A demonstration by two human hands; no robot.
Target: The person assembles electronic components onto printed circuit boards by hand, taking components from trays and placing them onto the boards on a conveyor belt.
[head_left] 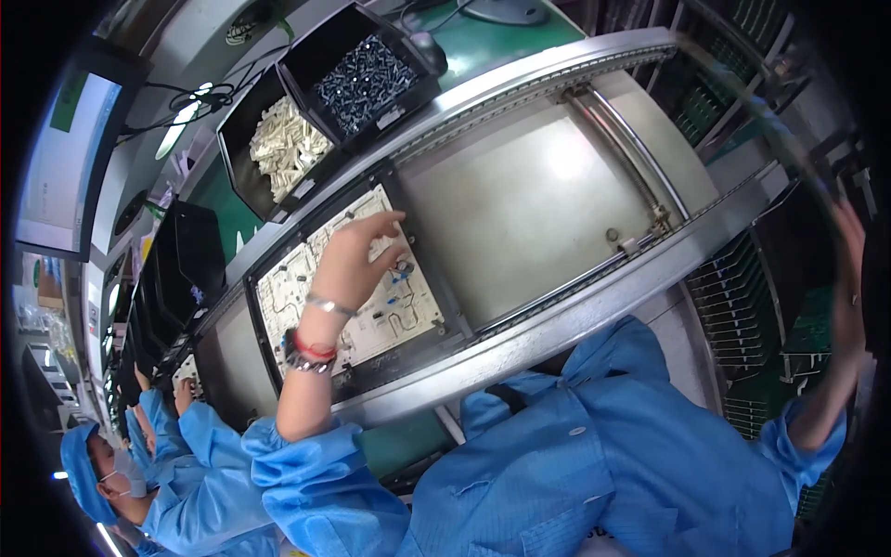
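My left hand (351, 260) is over a cream-coloured circuit board (413, 292) with small parts on it. Thumb and index finger are spread apart, and I see nothing between them. The board sits in a black carrier frame (434, 265) on a metal conveyor (520, 213). Bracelets and a red cord circle the left wrist. Stretched out at the far right, my right hand (848, 243) is smeared by motion beside racks of green boards. A blurred long edge (766, 116) runs up and left from it; whether the hand holds it is unclear.
Behind the conveyor stand a black bin of white parts (290, 144) and a black bin of dark small parts (367, 84). More black bins (186, 246) and a monitor (70, 158) are at left. A co-worker in blue (200, 483) works lower left. A rack (733, 325) stands right.
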